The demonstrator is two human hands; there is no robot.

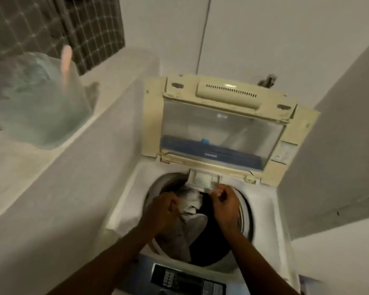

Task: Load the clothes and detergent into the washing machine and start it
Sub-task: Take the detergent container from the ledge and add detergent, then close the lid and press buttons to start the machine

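While one translucent tub (41,103) sits on the ledge (17,160) at left, one washing machine (268,201) stands with lid (228,92) raised, clothes (195,227) in its drum. Two hands reach in: the left hand (163,211) curls its grip on the clothes, and the right hand (224,202) is curled, its grip too blurred to tell.

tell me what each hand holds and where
Left hand grips a bunched fold of the pale cloth. Right hand is curled beside the detergent drawer; its hold cannot be told.
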